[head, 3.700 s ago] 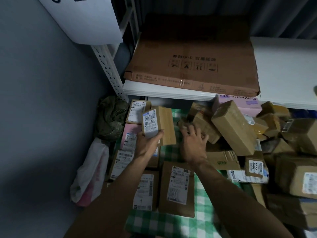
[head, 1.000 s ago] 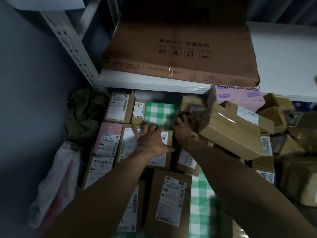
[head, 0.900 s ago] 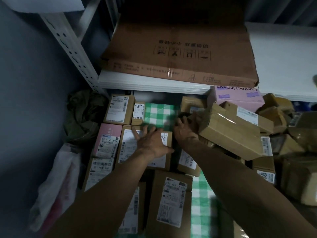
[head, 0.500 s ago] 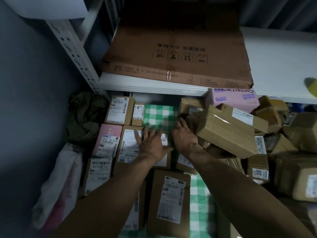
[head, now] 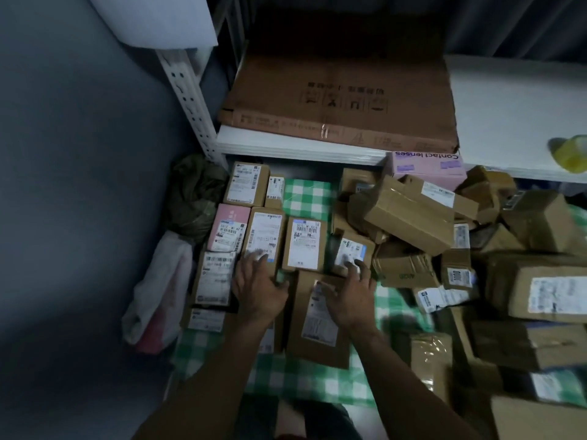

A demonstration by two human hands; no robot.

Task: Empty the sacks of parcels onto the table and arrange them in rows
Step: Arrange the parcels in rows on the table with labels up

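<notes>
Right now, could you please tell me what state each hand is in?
Left hand: open, fingers resting on a tall labelled parcel.
Right hand: open, fingertips touching a small parcel.

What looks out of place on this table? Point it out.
The heap on the right is a jumble: a long brown box slants across it, and a crumpled box lies just below. The labelled boxes on the left lie flat in rows.
</notes>
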